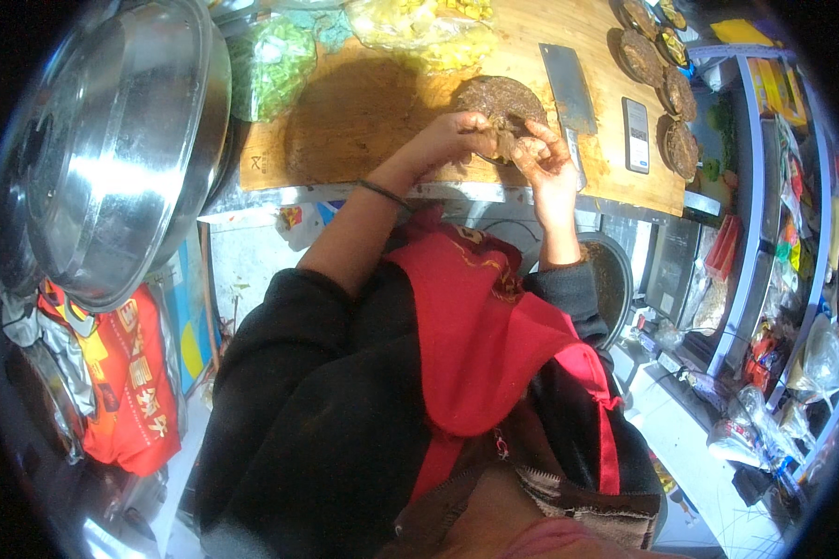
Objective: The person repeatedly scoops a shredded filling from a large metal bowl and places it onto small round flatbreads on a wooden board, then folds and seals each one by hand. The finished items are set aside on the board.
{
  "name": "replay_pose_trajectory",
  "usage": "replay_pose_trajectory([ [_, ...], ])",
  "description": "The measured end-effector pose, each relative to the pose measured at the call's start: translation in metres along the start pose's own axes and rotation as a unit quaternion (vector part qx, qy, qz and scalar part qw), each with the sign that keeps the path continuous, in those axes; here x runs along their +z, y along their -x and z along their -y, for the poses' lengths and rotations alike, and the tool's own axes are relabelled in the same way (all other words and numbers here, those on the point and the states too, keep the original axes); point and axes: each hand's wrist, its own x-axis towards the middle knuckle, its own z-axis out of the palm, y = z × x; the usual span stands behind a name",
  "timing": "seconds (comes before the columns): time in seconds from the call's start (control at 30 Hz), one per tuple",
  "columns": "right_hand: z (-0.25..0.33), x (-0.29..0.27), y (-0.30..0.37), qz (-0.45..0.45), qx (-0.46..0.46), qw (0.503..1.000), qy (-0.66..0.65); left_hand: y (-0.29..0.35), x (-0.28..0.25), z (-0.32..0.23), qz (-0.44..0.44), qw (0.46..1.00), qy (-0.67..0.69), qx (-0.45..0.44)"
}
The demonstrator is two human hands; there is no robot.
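Observation:
My left hand [466, 138] and my right hand [545, 160] meet near the front edge of the wooden board [364, 154]. Between their pinched fingertips is a small, soft, brownish piece [504, 140] whose kind I cannot make out. Right behind the fingers lies a round, dark brown patty [501, 96] with a rough surface. The fingers hide its near side. Smears of brown show on my right fingers. A cleaver [569, 88] lies flat just right of the patty, its handle partly behind my right hand.
Bags of chopped green vegetable [275, 61] and yellow pieces [429, 37] lie at the back left. A phone [636, 135] rests right of the cleaver. Several round brown patties [641, 58] line the board's right end. A large metal basin [112, 140] stands at the left.

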Motion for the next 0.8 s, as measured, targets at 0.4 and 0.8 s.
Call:
replay_pose_trajectory([
  [0.4,-0.016,-0.009,0.006,-0.029,0.1,0.986,-0.131,0.003,0.005,-0.001,-0.077,0.985,0.152,0.028],
  [0.8,-0.012,-0.006,0.009,0.004,0.062,0.998,0.012,0.0,-0.002,0.009,-0.062,0.998,-0.003,0.009],
])
